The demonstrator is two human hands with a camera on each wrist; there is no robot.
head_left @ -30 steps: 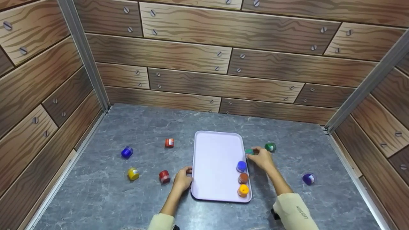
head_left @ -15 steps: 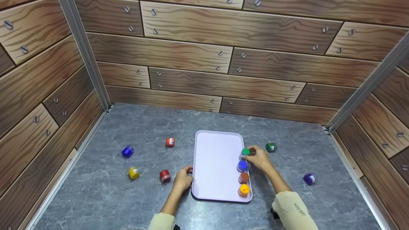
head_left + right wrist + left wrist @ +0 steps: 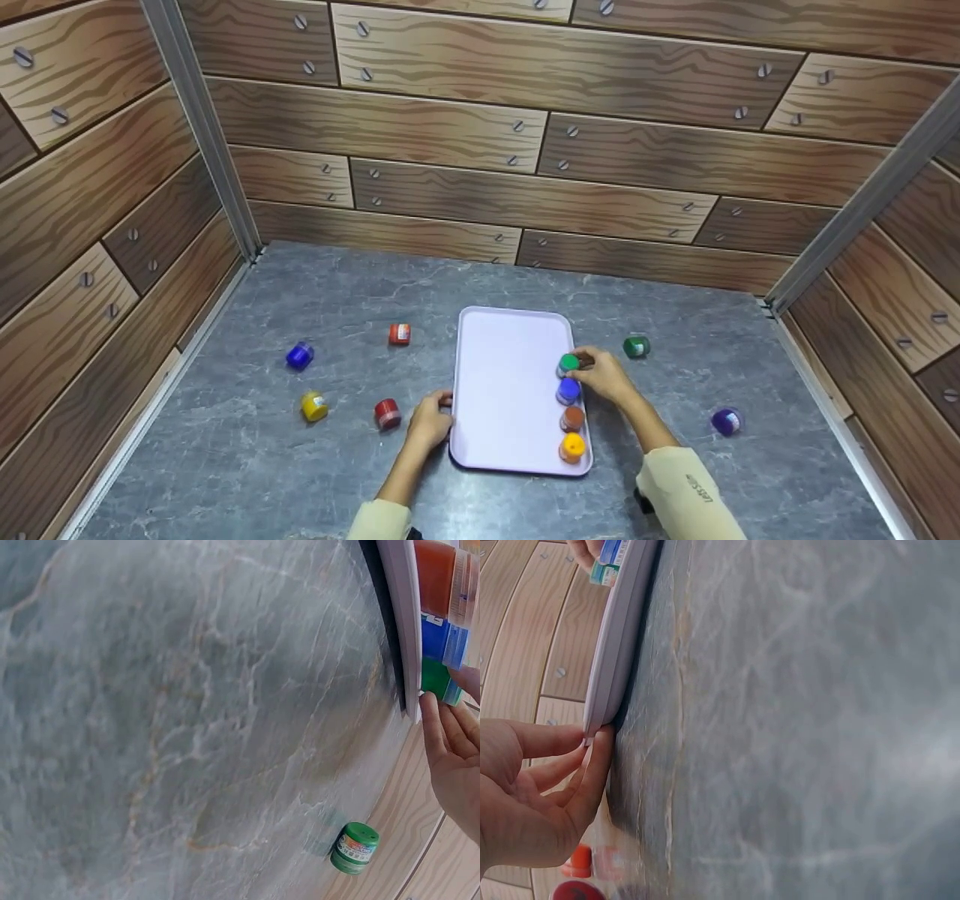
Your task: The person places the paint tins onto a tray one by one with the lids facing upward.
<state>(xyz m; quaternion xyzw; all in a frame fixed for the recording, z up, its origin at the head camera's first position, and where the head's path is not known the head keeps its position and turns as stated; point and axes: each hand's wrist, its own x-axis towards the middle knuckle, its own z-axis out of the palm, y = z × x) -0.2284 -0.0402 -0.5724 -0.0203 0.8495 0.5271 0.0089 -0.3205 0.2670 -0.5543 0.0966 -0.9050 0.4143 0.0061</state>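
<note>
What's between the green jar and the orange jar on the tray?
Two jars on the tray: the blue jar, next to the green jar, then the brown jar, next to the orange jar. The head view shows all four in a row.

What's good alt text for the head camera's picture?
A person's right hand pinches a small round green jar, in line with a blue jar, brown jar and orange jar along the right side of a lilac rectangular tray. The left hand grips the tray's left edge. Six other jars lie on a grey marbled tabletop.

bright light, pale glare on grey tabletop [image 3: 480, 506], soft shadows, wrist views slightly blurred
</note>
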